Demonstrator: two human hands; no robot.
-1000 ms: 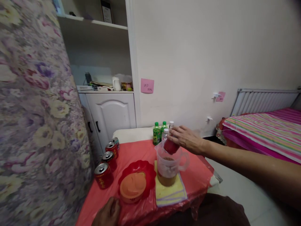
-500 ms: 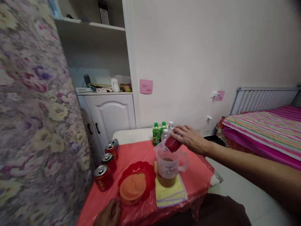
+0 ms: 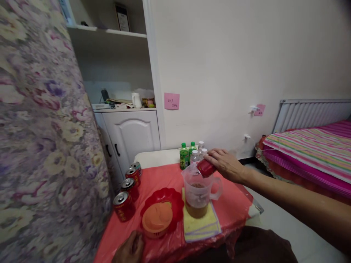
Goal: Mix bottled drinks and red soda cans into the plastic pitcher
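Note:
My right hand (image 3: 226, 165) is wrapped around a red drink can (image 3: 206, 168), tipped mouth-down over a clear plastic measuring jug (image 3: 196, 187). Brownish liquid covers the bottom of the jug, with some foam on top. The jug stands on a folded yellow cloth (image 3: 203, 233), its handle to the right. My left hand (image 3: 131, 248) rests in a loose fist at the table's front edge, with nothing visible in it. Just beyond it lies an orange divided bowl (image 3: 157, 218), partly over a red scalloped plate (image 3: 175, 199).
Several cans, the nearest a red can (image 3: 124, 207), line the table's left edge. Behind the jug stand green-capped bottles (image 3: 184, 157) and white-capped bottles (image 3: 194, 157). Red plastic sheeting (image 3: 161, 177) covers the table. A flowered curtain (image 3: 49, 128) hangs left; a bed (image 3: 309, 149) stands right.
The can in my right hand is tipped further, closer to level with its base raised. The whole view has shifted slightly. My left hand stays at the table's edge.

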